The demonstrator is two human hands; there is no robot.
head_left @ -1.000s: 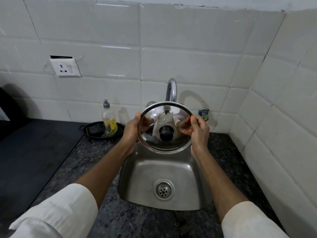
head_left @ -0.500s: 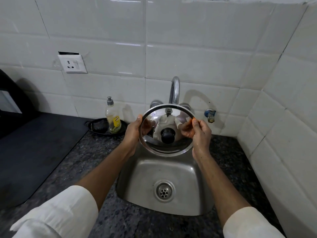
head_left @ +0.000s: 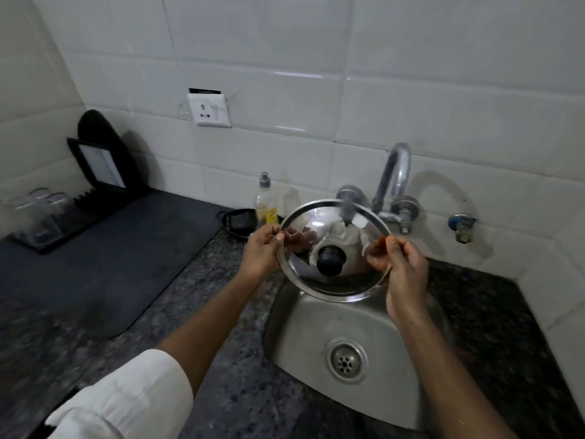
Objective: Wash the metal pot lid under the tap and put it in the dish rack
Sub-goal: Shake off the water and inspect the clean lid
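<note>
I hold a shiny round metal pot lid (head_left: 335, 286) with a black knob nearly upright above the back of the steel sink (head_left: 319, 324). My left hand (head_left: 261, 251) pinches its left rim and my right hand (head_left: 402, 264) pinches its right rim. The curved chrome tap (head_left: 394, 175) stands just behind the lid, and I see no water running. A black dish rack (head_left: 79, 198) stands far left on the counter against the wall, with a black board and glasses in it.
A dish soap bottle (head_left: 265, 201) and a small black dish (head_left: 239, 220) stand left of the tap. A dark mat (head_left: 104, 264) lies between rack and sink. A blue valve (head_left: 460, 224) sticks out of the right wall tiles; speckled granite surrounds the sink.
My view has swung left, bringing the dish rack into sight. The lid has tilted slightly and shifted left in both hands, still over the sink.
</note>
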